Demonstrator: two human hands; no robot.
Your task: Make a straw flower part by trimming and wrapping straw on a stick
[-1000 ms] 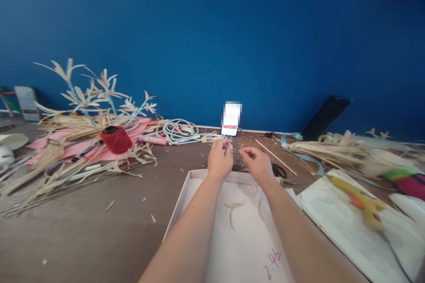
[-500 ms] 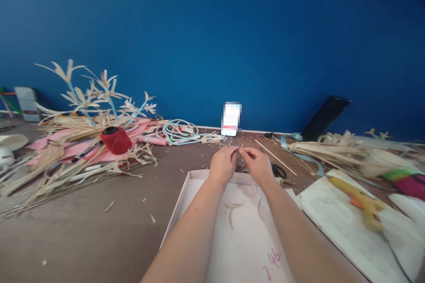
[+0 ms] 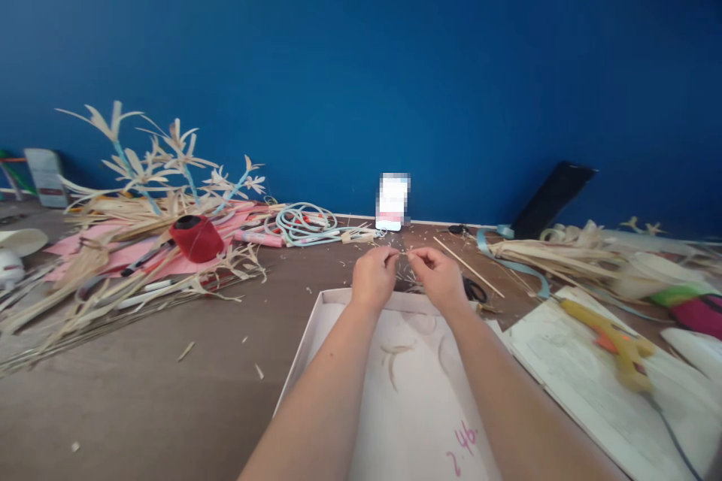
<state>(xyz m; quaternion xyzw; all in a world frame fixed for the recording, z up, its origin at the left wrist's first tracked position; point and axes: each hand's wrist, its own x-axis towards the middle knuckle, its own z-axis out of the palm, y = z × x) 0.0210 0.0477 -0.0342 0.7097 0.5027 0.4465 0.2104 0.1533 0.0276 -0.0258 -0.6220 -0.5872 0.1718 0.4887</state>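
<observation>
Plain blue wall (image 3: 361,75) ahead; your left hand (image 3: 373,276) and right hand (image 3: 438,276) nearly meet by the shallow white box's (image 3: 417,413) far edge, fingers (image 3: 422,258) pinched together, anything held too tiny to tell.

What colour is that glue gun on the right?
The glue gun is yellow with an orange trigger, as the head view shows.

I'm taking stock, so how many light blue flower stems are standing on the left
3: the leftmost stem, the middle stem behind the red spool, and the right stem, slanting right. More may be hidden in the strip pile.
</observation>
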